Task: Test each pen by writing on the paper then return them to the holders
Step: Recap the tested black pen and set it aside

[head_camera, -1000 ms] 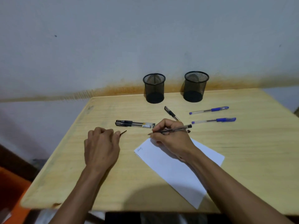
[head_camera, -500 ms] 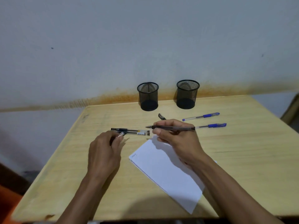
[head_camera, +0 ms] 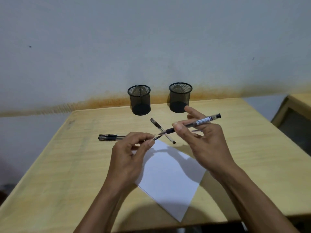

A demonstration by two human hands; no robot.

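Note:
My right hand (head_camera: 204,142) pinches an uncapped black pen (head_camera: 193,124) above the table, its tip pointing left. My left hand (head_camera: 129,152) pinches the pen's cap (head_camera: 157,137), whose open end sits just below the pen tip. A white sheet of paper (head_camera: 170,179) lies under both hands. Two black pens lie on the table: one capped black pen (head_camera: 110,137) to the left, another black pen (head_camera: 162,130) slanting behind the hands. Two black mesh holders, the left holder (head_camera: 139,100) and the right holder (head_camera: 180,98), stand by the wall and look empty.
The wooden table (head_camera: 67,174) meets a grey wall with a rusty stain along its base. A second piece of wooden furniture (head_camera: 296,115) shows at the right edge. A bit of a blue pen (head_camera: 196,130) peeks out behind my right hand.
Both hands have lifted off the table and come together. The pen tip now meets the cap in my left hand. My view has moved closer.

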